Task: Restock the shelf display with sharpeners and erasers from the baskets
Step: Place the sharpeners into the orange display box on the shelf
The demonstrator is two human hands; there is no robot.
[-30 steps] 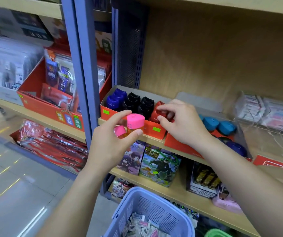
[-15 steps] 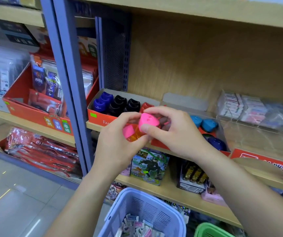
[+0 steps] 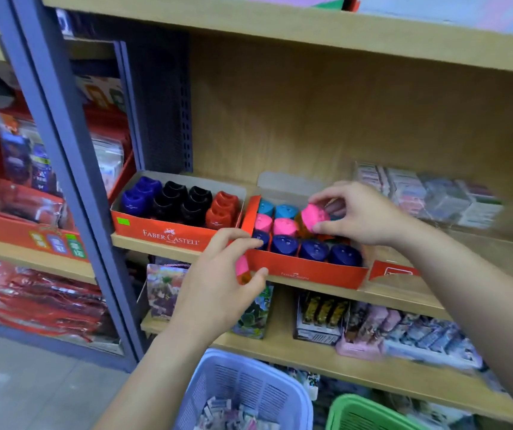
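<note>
A: Right hand point(image 3: 360, 212)?
B: Pinching pink sharpener point(image 3: 314, 215) between thumb and fingertips, over the middle row of right display box point(image 3: 304, 272), near shelf point(image 3: 404, 293) front edge. Two pinks seated in that row, teal row behind, dark blue row in front.
A: Left hand point(image 3: 218, 274)?
B: Curled round second pink sharpener point(image 3: 242, 266), mostly hidden by fingers. Index tip at that box's front-left corner.
A: Surroundings? Obstructions?
B: Faber-Castell box point(image 3: 168, 235) just beside on the left: blue, black, red sharpeners. Clear-wrapped packs point(image 3: 428, 197) toward shelf's right end. Blue upright post point(image 3: 63, 181) at left edge. Lavender basket point(image 3: 249, 386) of erasers below, green basket point(image 3: 357, 405) beside it. Right hand covering box's rear-right slots; contents there unreadable.
</note>
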